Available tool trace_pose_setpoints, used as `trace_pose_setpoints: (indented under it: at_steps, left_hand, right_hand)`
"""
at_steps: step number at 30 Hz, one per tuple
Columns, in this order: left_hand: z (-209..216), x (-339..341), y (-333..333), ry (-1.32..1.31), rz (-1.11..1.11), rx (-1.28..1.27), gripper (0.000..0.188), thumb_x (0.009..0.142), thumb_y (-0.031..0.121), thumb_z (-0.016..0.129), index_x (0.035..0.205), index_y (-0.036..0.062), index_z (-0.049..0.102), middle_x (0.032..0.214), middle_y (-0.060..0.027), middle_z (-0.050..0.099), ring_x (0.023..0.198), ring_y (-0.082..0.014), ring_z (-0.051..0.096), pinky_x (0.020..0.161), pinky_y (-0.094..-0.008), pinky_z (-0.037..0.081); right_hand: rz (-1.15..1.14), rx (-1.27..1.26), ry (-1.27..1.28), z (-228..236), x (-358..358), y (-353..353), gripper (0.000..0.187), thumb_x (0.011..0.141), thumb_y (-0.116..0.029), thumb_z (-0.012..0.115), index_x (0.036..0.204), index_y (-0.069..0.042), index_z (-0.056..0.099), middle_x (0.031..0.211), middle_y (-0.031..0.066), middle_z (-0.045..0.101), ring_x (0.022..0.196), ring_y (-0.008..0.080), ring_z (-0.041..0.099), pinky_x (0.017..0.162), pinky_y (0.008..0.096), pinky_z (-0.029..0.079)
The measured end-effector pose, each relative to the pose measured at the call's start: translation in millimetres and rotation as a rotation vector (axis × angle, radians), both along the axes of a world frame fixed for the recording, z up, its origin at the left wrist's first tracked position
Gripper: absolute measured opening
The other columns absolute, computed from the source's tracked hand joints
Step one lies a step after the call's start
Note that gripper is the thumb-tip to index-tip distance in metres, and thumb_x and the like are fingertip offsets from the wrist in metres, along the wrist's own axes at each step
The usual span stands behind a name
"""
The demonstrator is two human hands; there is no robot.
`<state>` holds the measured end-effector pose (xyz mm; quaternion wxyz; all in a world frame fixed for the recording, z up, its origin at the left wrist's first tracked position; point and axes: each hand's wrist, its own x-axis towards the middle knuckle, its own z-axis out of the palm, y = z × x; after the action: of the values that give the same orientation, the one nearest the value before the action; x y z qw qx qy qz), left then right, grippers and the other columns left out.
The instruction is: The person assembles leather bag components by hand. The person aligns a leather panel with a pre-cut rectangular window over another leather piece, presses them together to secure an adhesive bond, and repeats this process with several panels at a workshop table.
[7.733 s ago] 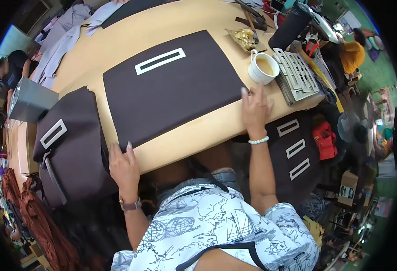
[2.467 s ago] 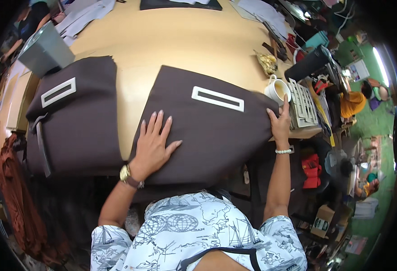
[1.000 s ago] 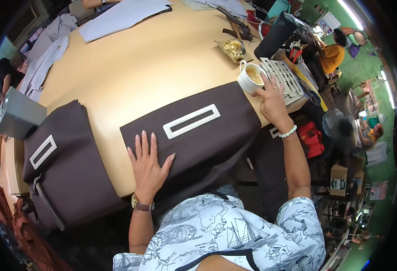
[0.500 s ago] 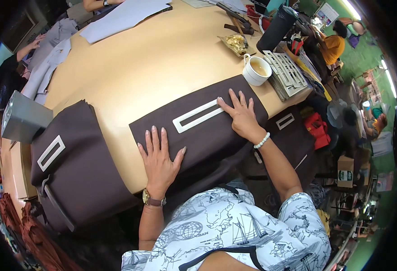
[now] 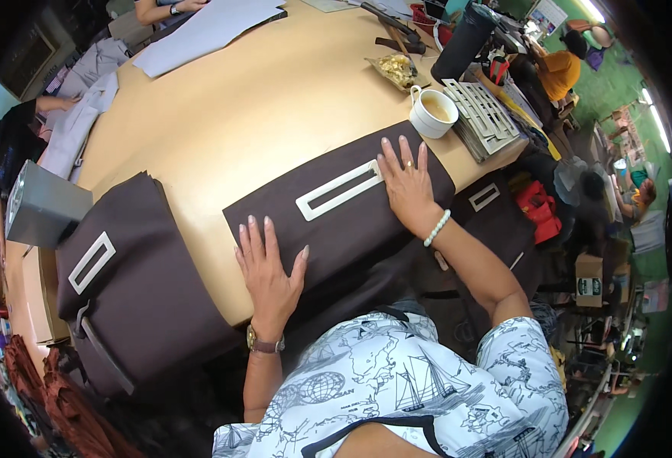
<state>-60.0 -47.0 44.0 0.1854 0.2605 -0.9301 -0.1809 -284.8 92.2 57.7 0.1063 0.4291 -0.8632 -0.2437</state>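
A dark brown fabric panel (image 5: 263,202) lies at the table's near edge and hangs over it. On it sits a white, long rectangular frame (image 5: 313,209) with a slot in the middle. My left hand (image 5: 271,278) rests flat on the panel's near left part, fingers stretched out, apart from the frame. My right hand (image 5: 412,189) lies flat on the panel at the frame's right end, its index finger beside or over that end. Neither hand grips anything. To the left, another brown piece (image 5: 145,259) carries a similar white frame (image 5: 92,263).
A cup of light brown drink (image 5: 433,114) stands just beyond the panel's right corner, beside a stack of slotted templates (image 5: 485,122). A black cylinder (image 5: 466,42), a hammer (image 5: 393,30) and a grey metal box (image 5: 46,202) are on the table. Co-workers handle pale fabric at the far left.
My right hand has slid a little farther from me along the panel, its fingers straighter and closer together. My left hand stays in place. At far left a co-worker's hand has lowered onto pale fabric.
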Motion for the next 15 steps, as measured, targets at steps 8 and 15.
trace_pose_setpoints:
  at_steps: [8, 15]
  left_hand:
    - [10, 48, 20, 0.349, -0.006, 0.176, 0.051, 0.076, 0.008, 0.065, 0.123, -0.0033, 0.047, 0.129, -0.0228, 0.044, 0.117, -0.0388, 0.044, 0.097, -0.0426, 0.036]
    - [5, 58, 33, 0.384, 0.043, 0.221, 0.046, 0.076, 0.004, 0.065, 0.119, -0.0031, 0.05, 0.123, -0.0211, 0.05, 0.112, -0.0368, 0.049, 0.094, -0.0414, 0.04]
  right_hand:
    - [0.082, 0.18, 0.034, 5, -5, 1, 0.062, 0.088, -0.025, 0.044, 0.144, -0.018, 0.019, 0.149, 0.0082, 0.015, 0.136, 0.0346, 0.012, 0.108, 0.0555, 0.004]
    - [0.134, 0.174, 0.07, 2, 12, -4, 0.06, 0.088, -0.026, 0.042, 0.143, -0.016, 0.02, 0.148, 0.0087, 0.017, 0.135, 0.0345, 0.016, 0.108, 0.0559, 0.006]
